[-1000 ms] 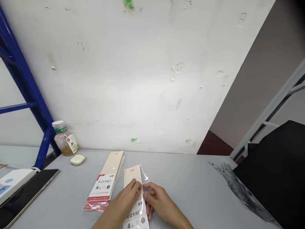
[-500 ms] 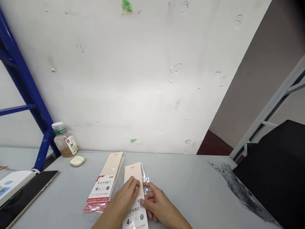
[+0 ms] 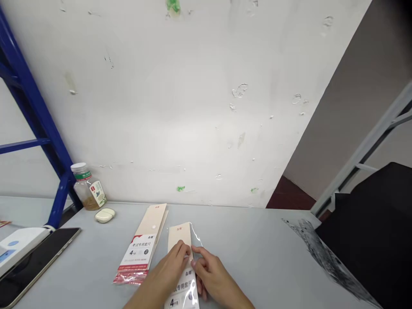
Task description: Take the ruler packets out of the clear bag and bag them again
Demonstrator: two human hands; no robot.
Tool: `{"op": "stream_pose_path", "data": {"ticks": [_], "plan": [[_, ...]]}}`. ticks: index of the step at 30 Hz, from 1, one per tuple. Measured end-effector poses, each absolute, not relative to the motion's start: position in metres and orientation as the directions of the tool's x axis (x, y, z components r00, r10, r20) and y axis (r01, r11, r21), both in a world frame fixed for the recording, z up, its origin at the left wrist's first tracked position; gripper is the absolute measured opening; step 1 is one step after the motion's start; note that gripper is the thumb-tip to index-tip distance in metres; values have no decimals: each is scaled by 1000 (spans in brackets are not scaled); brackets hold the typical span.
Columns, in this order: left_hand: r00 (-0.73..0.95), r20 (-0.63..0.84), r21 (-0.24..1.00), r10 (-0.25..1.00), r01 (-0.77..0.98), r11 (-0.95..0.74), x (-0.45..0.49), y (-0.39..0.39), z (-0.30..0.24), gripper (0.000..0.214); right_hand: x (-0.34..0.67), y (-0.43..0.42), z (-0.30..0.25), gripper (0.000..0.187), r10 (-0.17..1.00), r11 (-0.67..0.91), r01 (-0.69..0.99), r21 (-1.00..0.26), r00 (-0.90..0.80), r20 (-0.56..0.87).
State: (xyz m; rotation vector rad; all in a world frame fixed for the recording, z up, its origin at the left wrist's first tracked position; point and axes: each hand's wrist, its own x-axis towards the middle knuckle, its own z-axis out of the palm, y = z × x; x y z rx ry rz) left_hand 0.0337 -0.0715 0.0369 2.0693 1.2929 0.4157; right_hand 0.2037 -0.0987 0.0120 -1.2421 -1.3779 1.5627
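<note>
At a grey table (image 3: 257, 253) set against a scuffed white wall (image 3: 161, 107), a blue metal shelf frame (image 3: 35, 116) rises at the far left, and a black object (image 3: 373, 240) fills the lower right corner. Near the left edge of the table lies a black tablet (image 3: 35, 268), with a white plastic device (image 3: 19, 246) resting over its upper corner. Further along, by the foot of the blue upright, stands a glass jar (image 3: 87, 191) with a white lid and amber contents, and a cream oval case (image 3: 104, 215) lies just beside it.

Two exam ruler sets in clear plastic sleeves sit near the middle of the table. The first ruler packet (image 3: 141, 249) lies flat and untouched, its red-trimmed end toward the person. Just to its right is the second ruler packet (image 3: 180, 240), running off the bottom of the view. The left hand (image 3: 164, 270) is closed over this packet's cream card header, with its fingers pressed on the card. The right hand (image 3: 212, 277) is at the packet's right edge, with curled fingers (image 3: 196, 266) on the sleeve; whether they pinch it or only touch it cannot be told.
</note>
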Motion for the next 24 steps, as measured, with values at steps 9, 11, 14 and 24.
{"op": "stream_pose_path", "data": {"ticks": [9,11,14,24], "plan": [[439,265,572,858,645,-507,28,-66,32,20,204,-95,9,75,962,-213,-90,-973,-191,-193],[350,375,551,859,661,-510,24,-63,34,21,206,-94,13,75,973,-180,-161,-970,-171,-152],[219,416,604,882,659,-448,21,-58,36,21,208,-93,18,76,984,-115,-240,-964,-160,-77],[155,267,856,951,416,-308,23,-59,40,23,209,-94,17,70,981,-78,-144,-987,-187,-50]]}}
